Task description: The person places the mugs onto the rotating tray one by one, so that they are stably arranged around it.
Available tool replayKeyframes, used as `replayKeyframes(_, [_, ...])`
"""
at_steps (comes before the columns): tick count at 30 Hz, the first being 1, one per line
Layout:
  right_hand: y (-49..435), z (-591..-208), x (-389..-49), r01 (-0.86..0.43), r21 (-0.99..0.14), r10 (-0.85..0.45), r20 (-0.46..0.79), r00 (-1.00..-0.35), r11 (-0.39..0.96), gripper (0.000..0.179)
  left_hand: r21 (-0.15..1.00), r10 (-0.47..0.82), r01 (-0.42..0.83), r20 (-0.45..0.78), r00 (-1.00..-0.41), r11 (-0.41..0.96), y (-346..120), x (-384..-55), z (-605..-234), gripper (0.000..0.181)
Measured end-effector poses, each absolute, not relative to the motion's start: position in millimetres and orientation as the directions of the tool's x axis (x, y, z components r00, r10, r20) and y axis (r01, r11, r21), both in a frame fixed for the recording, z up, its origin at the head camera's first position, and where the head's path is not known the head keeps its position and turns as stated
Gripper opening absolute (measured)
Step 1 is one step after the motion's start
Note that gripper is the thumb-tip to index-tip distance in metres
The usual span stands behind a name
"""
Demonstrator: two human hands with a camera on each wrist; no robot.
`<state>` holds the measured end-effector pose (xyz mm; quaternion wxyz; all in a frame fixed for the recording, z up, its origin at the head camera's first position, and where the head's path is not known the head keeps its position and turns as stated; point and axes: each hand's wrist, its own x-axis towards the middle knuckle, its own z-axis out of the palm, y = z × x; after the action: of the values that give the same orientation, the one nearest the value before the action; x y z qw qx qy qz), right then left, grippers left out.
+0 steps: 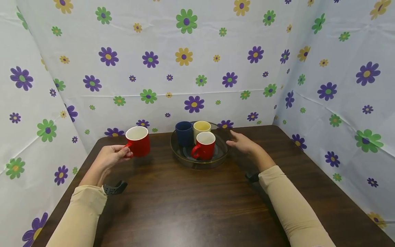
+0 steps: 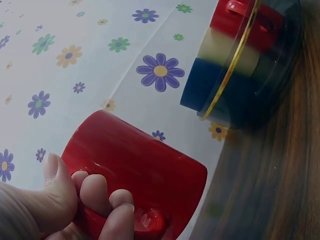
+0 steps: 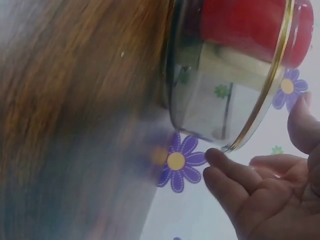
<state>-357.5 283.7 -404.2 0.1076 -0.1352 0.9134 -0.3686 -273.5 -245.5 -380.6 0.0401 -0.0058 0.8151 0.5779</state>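
My left hand point(image 1: 112, 157) grips a red mug point(image 1: 141, 145) with a white inside by its handle, upright and apparently lifted off the table at the left. In the left wrist view the fingers curl round the mug's handle. A round, clear glass bowl point(image 1: 197, 165) with a gold rim stands at the back middle. Inside it are a second red mug point(image 1: 207, 151), a dark blue cup point(image 1: 184, 134) and a pale yellow cup point(image 1: 202, 126). Beside the bowl's right side is my right hand point(image 1: 245, 143), fingers loosely extended and holding nothing; contact with the rim is unclear.
A dark brown wooden table point(image 1: 182, 206) lies under everything. White sheets point(image 1: 200, 58) with purple, green and yellow flowers rise behind it and at both sides. The bowl stands near the table's back edge.
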Motion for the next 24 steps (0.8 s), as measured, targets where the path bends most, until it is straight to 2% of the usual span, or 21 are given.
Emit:
replayKeyframes(6, [279.0,-403.4,-352.5,-0.147,-0.673,-0.337,-0.161,-0.928,0.725,0.088,0.947,0.057,-0.043,-0.064,-0.996,0.317,-245.4,-275.7,-380.3,0.043])
replayKeyframes(13, [280.4,-406.3,-354.3,-0.17,-0.656,-0.35,-0.153,-0.924,0.736,0.084,0.964,0.071,-0.032,-0.053,-0.996,0.265,-243.4,-277.0,-381.3,0.04])
replayKeyframes(24, [282.1,-408.6,-361.3,-0.192,-0.637,-0.357,-0.14,-0.924,0.747,0.077,0.962,0.096,-0.007,-0.035,-0.995,0.272,-237.2,-277.0,-379.3,0.038])
